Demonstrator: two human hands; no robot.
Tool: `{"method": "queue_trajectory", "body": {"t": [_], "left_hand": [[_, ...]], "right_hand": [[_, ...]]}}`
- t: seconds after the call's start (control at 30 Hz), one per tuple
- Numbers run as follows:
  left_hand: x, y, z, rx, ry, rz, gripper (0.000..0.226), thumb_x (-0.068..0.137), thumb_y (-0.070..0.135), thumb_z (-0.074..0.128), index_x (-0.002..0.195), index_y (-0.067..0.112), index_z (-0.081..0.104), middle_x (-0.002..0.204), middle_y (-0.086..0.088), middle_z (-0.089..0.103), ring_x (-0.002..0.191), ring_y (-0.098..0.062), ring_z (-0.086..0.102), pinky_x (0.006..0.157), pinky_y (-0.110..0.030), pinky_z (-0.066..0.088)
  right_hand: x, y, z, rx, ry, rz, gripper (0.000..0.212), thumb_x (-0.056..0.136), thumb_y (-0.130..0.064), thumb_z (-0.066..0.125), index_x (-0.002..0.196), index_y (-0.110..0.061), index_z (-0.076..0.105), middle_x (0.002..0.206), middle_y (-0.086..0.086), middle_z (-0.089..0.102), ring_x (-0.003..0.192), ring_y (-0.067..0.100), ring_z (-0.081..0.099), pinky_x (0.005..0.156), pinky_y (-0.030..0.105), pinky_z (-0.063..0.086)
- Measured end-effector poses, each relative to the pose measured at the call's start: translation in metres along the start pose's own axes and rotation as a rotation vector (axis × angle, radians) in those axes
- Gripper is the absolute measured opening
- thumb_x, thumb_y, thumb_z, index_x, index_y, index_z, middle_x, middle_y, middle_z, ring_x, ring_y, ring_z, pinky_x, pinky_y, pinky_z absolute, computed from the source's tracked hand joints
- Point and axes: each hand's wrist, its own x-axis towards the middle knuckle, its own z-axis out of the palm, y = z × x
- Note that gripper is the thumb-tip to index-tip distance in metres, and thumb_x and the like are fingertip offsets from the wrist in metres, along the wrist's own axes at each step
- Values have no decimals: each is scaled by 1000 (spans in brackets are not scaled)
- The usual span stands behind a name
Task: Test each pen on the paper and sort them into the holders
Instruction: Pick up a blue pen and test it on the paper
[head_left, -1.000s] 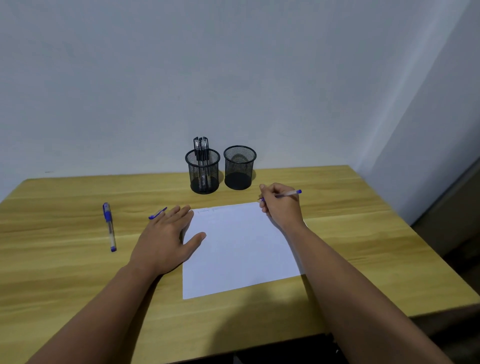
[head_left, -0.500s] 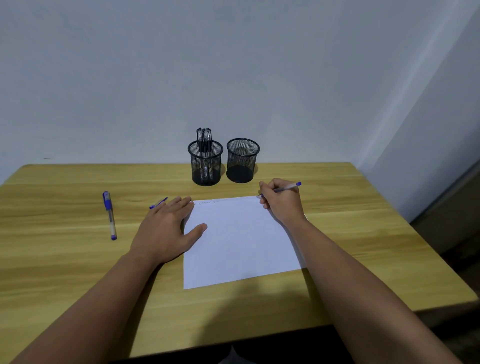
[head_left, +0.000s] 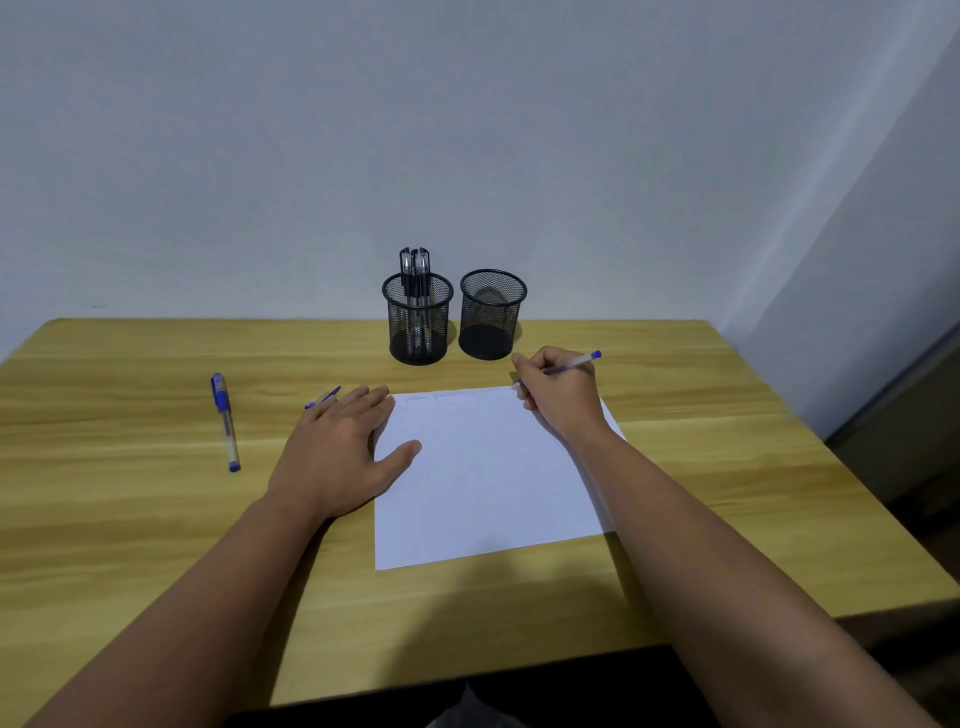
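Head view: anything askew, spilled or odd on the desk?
Nothing spilled or damaged. The white paper sheet lies slightly rotated to the wooden desk edge. A small blue pen cap lies loose, partly hidden by the left hand.

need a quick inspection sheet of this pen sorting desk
surface: wooden table, bare wood around the sheet
job's things: paper with faint marks along its far edge; left holder with dark pens; right holder looks empty; capped blue pen lying far left; blue cap beside the left fingers
clutter: nothing seen
hands: left hand flat, pressing the paper's left edge; right hand grips a blue pen at the paper's far right corner
cables: nothing seen
surroundings: plain pale wall
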Motion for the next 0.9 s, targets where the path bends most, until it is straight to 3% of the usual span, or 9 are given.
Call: {"method": "queue_trajectory", "body": {"t": [0.17, 0.37, 0.6, 0.8, 0.9], "left_hand": [[0, 0, 0, -1, -1, 1, 77, 84, 75, 39, 138, 24, 60, 153, 7, 49, 147, -12, 36, 117, -44, 32], [0, 0, -1, 2, 1, 7, 76, 84, 74, 40, 136, 22, 61, 153, 7, 49, 147, -11, 36, 115, -41, 31], [-1, 0, -1, -9, 2, 1, 78, 83, 75, 40, 137, 23, 60, 153, 6, 49, 147, -13, 37, 116, -43, 31], [-1, 1, -2, 0, 6, 10, 76, 84, 73, 41, 135, 21, 62, 152, 5, 51, 146, -13, 38, 115, -42, 32], [-1, 0, -2, -3, 4, 16, 76, 84, 73, 41, 135, 21, 62, 151, 5, 52, 146, -14, 39, 115, -43, 33]], "right_hand": [[1, 3, 1, -47, -12, -9, 45, 97, -10, 76, 59, -10, 51, 57, 17, 56, 49, 20, 58, 52, 28, 43], [0, -1, 2, -68, -46, -5, 51, 95, -9, 79, 49, -19, 58, 56, 11, 60, 52, 22, 54, 52, 28, 41], [-3, -2, 1, -115, -4, -5, 44, 94, -7, 73, 55, -11, 55, 62, 18, 64, 54, 20, 59, 52, 28, 46], [-3, -3, 3, -129, 2, -13, 50, 96, -13, 77, 52, -17, 54, 59, 13, 62, 52, 20, 57, 50, 27, 44], [-3, -2, 3, -137, 13, -12, 49, 97, -11, 76, 53, -12, 54, 57, 12, 62, 51, 20, 58, 49, 27, 45]]}}
